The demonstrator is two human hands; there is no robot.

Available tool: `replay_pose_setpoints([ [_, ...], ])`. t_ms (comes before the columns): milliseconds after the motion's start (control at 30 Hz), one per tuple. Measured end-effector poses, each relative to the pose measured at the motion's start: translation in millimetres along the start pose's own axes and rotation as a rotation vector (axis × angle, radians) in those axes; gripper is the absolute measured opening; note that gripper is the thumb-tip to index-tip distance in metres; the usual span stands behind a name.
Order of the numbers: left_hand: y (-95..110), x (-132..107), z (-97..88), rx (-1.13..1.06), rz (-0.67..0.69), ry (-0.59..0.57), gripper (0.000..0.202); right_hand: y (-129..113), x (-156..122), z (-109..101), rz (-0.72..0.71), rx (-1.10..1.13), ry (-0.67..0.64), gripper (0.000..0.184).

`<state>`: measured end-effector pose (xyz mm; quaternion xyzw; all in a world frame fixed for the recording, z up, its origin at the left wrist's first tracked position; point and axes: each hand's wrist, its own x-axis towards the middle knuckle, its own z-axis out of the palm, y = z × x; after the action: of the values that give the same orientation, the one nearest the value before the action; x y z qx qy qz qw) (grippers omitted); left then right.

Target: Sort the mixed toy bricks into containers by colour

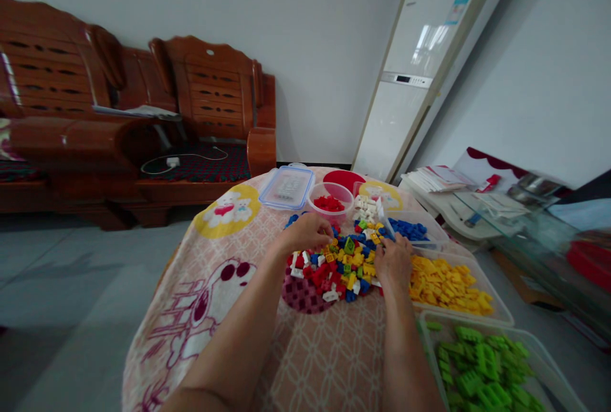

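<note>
A mixed pile of toy building bricks [341,263] in red, yellow, blue, green and white lies on the cloth between my hands. Above its left side is my left hand [308,232], its fingers curled together; whatever may be between them is hidden. My right hand [394,261] rests low at the pile's right edge with fingers apart, the fingertips near yellow and blue bricks. Just past that hand are a tub of blue bricks [408,230] and a tub of yellow bricks [449,284]. Red bricks [329,204] sit in a round clear bowl [352,213] behind the pile.
A tub of green bricks [487,361] stands at the near right. White bricks [366,208] are grouped at the back, by a blue-rimmed lid [287,187] and a red round lid [344,178]. A patterned cloth [229,240] covers the round table. A glass-topped stand [529,227] is to the right.
</note>
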<state>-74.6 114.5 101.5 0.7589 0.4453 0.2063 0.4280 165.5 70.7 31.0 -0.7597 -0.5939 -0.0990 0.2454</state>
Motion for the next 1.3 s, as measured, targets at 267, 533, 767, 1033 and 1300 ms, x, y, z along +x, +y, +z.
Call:
replay_pose_setpoints([
  [267,0,6,25.4,-0.044,-0.014,-0.458,0.012,0,0,0,-0.001,0.009,0.002,0.035],
  [533,-4,18,29.5,0.236,0.231,-0.034,0.027,1,0,2,0.002,0.011,0.009,0.035],
  [767,-6,15,20.1,0.325,0.179,0.068,0.026,1,1,2,-0.005,0.003,0.004,0.034],
  [1033,10,14,42.7,0.557,0.111,0.033,0.016,2,0,4,-0.013,0.009,0.038,0.034],
  [1300,11,13,49.5,0.621,0.130,0.033,0.024,2,0,3,-0.018,0.010,0.039,0.034],
])
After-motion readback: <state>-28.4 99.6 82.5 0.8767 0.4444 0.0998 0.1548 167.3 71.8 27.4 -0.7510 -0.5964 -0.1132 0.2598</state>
